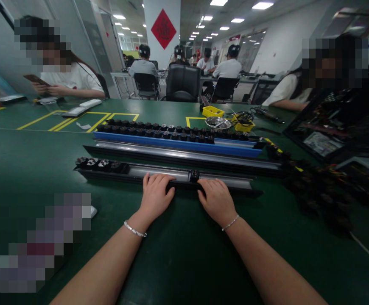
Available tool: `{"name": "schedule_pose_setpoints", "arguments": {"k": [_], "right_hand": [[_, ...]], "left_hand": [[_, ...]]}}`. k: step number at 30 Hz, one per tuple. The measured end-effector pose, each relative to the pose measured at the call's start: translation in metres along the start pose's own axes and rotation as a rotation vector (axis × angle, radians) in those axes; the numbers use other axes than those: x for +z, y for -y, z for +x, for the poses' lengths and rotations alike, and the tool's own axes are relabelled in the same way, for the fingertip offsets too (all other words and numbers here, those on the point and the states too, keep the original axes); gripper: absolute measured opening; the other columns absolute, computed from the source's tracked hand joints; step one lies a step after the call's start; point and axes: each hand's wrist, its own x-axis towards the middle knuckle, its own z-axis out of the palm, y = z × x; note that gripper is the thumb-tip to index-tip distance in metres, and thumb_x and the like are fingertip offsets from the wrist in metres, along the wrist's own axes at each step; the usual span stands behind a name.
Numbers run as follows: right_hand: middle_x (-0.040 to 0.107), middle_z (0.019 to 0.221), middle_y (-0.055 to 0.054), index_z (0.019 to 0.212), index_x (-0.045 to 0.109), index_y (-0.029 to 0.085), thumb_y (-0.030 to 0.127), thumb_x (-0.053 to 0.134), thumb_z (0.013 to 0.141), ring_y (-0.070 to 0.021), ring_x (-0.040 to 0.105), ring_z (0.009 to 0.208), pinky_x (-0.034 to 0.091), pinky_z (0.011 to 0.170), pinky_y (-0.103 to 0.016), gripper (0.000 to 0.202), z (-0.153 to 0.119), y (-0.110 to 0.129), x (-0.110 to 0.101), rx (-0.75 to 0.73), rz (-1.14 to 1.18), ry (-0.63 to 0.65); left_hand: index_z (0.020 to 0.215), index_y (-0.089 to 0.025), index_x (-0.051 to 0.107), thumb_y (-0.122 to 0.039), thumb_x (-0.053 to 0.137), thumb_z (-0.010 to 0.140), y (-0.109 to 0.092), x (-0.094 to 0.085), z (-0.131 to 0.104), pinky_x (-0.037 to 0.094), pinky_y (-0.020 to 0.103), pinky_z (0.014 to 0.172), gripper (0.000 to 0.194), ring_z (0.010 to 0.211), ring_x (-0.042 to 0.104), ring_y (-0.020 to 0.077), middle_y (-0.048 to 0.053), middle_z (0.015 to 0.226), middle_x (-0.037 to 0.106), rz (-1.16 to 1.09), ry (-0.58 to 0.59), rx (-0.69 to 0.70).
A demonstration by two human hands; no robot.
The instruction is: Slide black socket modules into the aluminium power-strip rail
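Note:
A long black channel (133, 177) with a shiny inner face lies across the green table in front of me. My left hand (156, 195) grips its near edge, fingers over the rim and thumb on the near side. My right hand (216, 200) holds the same rim farther right. Between the hands, a small black block-shaped part (194, 175) sits in the channel, close to my right fingertips. Several similar dark parts with metallic tops (103, 164) are lined up at the channel's left end. My fingertips are partly hidden inside the channel.
Behind lie another dark channel (171, 153) and a blue channel (178, 144) with rows of black parts. A metal dish (218, 123) and a yellow bin (212, 111) stand farther back. Dark parts and cables (318, 190) crowd the right. Two people sit across the table.

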Motion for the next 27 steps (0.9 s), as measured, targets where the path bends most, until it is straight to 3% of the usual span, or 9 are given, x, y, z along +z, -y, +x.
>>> {"name": "schedule_pose_setpoints", "arguments": {"k": [27], "right_hand": [[0.066, 0.099, -0.006, 0.104, 0.058, 0.018, 0.021, 0.046, 0.083, -0.0197, 0.057, 0.092, 0.033, 0.092, -0.037, 0.024, -0.001, -0.004, -0.012, 0.052, -0.035, 0.044]], "left_hand": [[0.103, -0.028, 0.058, -0.029, 0.051, 0.08, 0.0, 0.0, 0.0, 0.016, 0.049, 0.106, 0.024, 0.109, 0.049, 0.0229, 0.001, 0.107, 0.064, 0.001, 0.011, 0.001]]}}
